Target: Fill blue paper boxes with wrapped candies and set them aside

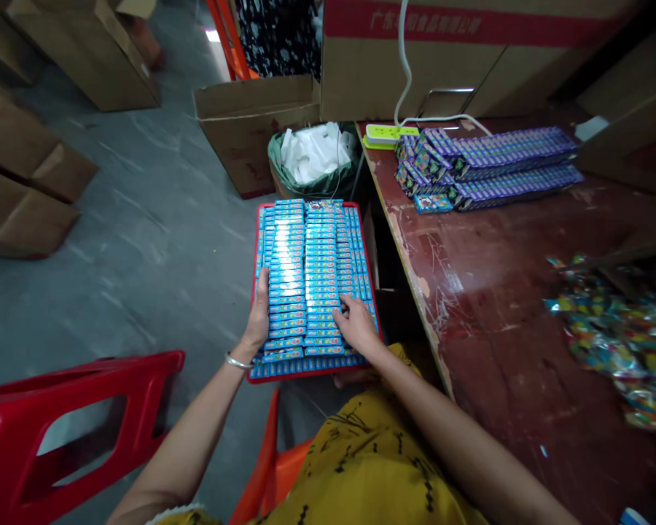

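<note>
A red tray (313,375) packed with rows of small blue boxes (306,270) rests on my lap. My left hand (258,317) grips the tray's left edge, fingers wrapped around the rim, a silver bangle on the wrist. My right hand (354,321) lies on top of the boxes near the tray's right front corner, fingers curled and pressing on them.
A worn red-brown table (497,306) stands to the right with stacked purple boxes (486,164), a power strip (385,135) and a heap of colourful wrappers (623,343). A bin with white paper (314,157), cardboard cartons (38,168) and a red stool (60,430) surround me.
</note>
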Available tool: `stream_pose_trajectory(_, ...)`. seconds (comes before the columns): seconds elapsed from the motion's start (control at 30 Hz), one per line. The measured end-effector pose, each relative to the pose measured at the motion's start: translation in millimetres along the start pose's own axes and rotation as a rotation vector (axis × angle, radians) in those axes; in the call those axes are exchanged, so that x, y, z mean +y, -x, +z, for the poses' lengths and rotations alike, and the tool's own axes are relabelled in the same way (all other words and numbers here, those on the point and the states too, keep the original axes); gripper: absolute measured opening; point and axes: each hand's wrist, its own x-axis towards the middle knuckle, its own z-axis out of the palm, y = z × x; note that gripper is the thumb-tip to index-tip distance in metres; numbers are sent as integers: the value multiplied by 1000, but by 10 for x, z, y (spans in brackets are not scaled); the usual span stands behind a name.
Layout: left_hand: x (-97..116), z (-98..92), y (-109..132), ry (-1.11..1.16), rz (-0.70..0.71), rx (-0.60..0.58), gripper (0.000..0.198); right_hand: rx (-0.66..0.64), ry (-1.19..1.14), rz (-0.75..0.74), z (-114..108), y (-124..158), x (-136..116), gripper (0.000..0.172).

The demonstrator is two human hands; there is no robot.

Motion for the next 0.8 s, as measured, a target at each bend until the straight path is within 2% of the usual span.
stream_pose_trajectory(0.13, -46, -16, -33, -21, 18, -5, 65, -1, 11, 0, -6, -14, -7, 41)
stream_pose_trajectory(0.23, 18, -117, -43, -125, 112, 64, 65, 15, -5, -30, -131, 12, 34, 45)
stream_pose_trajectory(0.37, 237, -433, 146, -543, 309, 179, 60, 105, -31, -113, -446, 145, 122, 40)
stream_pose_trajectory(0.43, 291, -624, 380, -754, 244, 164, 43, 101, -19, -172, -594, 253, 161, 34)
stream_pose_trajectory(0.5, 242, -803, 706, -931, 24, 48, 40, 93, 3, -231, -706, 378, 196, 29)
stream_pose_trajectory(0.57, 96, -943, 1083, -1044, -205, -116, 46, 103, 29, -279, -788, 508, 239, 25)
stream_pose_trajectory(0.6, 2, -991, 1269, -1071, -277, -177, 47, 115, 47, -302, -822, 570, 266, 23)
stream_pose_trajectory(0.7, -260, -1019, 1711, -1092, -373, -327, 50, 150, 110, -387, -909, 721, 372, 20)
stream_pose_trajectory(0.8, -373, -894, 1850, -1074, -360, -503, 49, 167, 156, -469, -978, 820, 490, 19)
